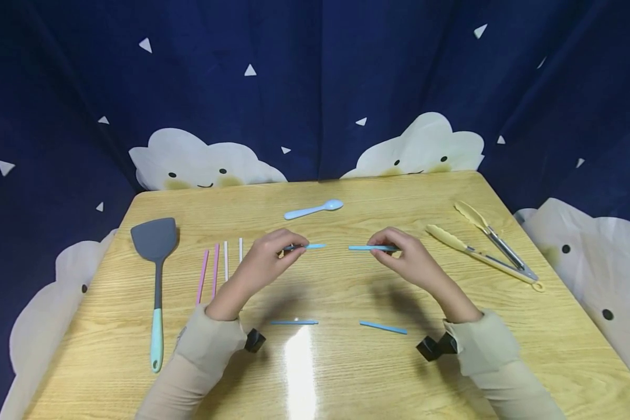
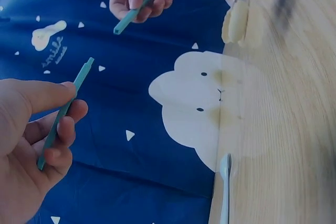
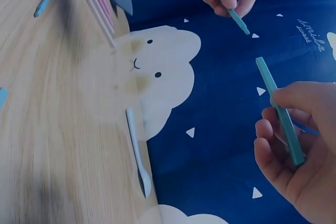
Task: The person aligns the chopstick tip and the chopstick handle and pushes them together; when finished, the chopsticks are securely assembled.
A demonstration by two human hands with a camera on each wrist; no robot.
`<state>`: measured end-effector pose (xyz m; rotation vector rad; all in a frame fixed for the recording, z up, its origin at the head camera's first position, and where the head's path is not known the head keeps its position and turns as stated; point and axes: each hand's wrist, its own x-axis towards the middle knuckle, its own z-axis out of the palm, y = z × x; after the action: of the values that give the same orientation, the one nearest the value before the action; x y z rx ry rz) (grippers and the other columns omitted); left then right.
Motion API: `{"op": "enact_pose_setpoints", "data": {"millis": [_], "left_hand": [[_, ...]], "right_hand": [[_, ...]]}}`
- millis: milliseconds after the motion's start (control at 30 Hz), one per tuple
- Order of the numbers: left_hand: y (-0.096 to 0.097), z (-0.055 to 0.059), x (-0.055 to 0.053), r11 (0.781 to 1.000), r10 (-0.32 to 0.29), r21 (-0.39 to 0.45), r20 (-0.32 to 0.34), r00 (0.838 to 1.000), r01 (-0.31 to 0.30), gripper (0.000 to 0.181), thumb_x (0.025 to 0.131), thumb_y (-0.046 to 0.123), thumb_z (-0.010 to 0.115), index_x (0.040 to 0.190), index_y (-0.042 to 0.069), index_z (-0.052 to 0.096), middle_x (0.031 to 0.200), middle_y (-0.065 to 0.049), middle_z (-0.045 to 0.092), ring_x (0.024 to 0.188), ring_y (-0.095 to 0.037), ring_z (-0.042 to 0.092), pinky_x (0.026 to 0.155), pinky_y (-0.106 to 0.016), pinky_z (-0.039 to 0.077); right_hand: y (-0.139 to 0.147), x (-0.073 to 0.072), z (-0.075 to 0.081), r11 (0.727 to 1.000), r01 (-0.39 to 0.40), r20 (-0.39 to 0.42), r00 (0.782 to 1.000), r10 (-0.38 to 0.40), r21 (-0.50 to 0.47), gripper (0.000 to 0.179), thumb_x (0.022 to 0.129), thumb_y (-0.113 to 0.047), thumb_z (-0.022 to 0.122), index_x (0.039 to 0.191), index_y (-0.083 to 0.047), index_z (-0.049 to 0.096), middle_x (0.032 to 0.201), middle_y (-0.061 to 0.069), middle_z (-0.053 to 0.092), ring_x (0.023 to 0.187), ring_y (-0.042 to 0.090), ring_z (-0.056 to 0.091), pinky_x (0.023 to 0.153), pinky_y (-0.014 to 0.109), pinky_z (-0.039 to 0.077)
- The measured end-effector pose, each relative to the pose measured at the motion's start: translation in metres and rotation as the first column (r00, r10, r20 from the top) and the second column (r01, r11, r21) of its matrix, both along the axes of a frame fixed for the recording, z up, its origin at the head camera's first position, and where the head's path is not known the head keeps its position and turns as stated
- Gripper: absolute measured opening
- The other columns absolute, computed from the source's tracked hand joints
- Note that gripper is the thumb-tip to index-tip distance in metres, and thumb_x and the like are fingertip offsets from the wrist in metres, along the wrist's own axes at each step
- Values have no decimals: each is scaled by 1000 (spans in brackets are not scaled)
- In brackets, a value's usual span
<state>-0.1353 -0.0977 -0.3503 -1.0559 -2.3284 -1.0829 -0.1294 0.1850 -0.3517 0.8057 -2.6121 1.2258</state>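
My left hand (image 1: 270,255) pinches a slim blue stick (image 2: 79,80) between thumb and fingers. That stick's free end steps down to a narrower tip in the left wrist view. Opposite it, my right hand (image 1: 408,258) grips a second blue stick (image 3: 266,74), whose near end lies along the curled fingers. Both sticks are held above the table, roughly in line, their free ends facing each other with a gap between. Below the hands, two more blue sticks lie on the wood, one at the left (image 1: 295,322) and one at the right (image 1: 383,328).
Two pink sticks (image 1: 216,271) and two white sticks (image 1: 226,259) lie beside my left forearm. A grey spatula (image 1: 154,239) with a mint handle is at far left. The light blue spoon (image 1: 310,210) lies toward the back, and yellow-tipped tongs (image 1: 446,237) lie at right.
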Motion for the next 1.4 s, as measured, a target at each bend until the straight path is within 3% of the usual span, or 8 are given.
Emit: {"op": "enact_pose_setpoints", "data": {"millis": [233, 633, 933, 1400], "left_hand": [[6, -2, 1, 1000, 24, -16, 59, 998, -24, 12, 79, 2, 66, 90, 6, 66, 84, -2, 62, 60, -7, 45, 52, -19, 40], [8, -3, 0, 1000, 11, -2, 1, 1000, -11, 13, 79, 4, 67, 91, 7, 70, 83, -1, 63, 57, -6, 44, 50, -18, 38], [9, -3, -1, 1000, 0, 1, 20, 1000, 0, 12, 80, 4, 65, 91, 6, 70, 83, -2, 63, 57, -6, 45, 50, -18, 39], [11, 1, 1, 999, 23, -26, 59, 998, -22, 11, 81, 4, 64, 91, 5, 70, 83, -2, 63, 60, -7, 48, 52, -19, 40]], "right_hand": [[-9, -2, -1, 999, -9, 11, 1000, 9, -36, 11, 83, -5, 62, 93, -7, 62, 85, -1, 58, 74, 8, 53, 66, 23, 47], [-14, -3, 1, 998, -24, -24, 999, 23, -52, 12, 83, -4, 62, 93, -9, 63, 85, 1, 59, 73, 7, 53, 63, 23, 46], [-16, -4, -1, 999, -23, 3, 1000, 23, -46, 10, 84, -5, 61, 93, -9, 64, 86, 0, 59, 73, 9, 53, 63, 23, 46], [-20, -4, 2, 997, -59, -28, 998, 58, -40, 9, 84, -6, 61, 92, -8, 64, 84, 2, 60, 71, 8, 53, 61, 22, 46]]}}
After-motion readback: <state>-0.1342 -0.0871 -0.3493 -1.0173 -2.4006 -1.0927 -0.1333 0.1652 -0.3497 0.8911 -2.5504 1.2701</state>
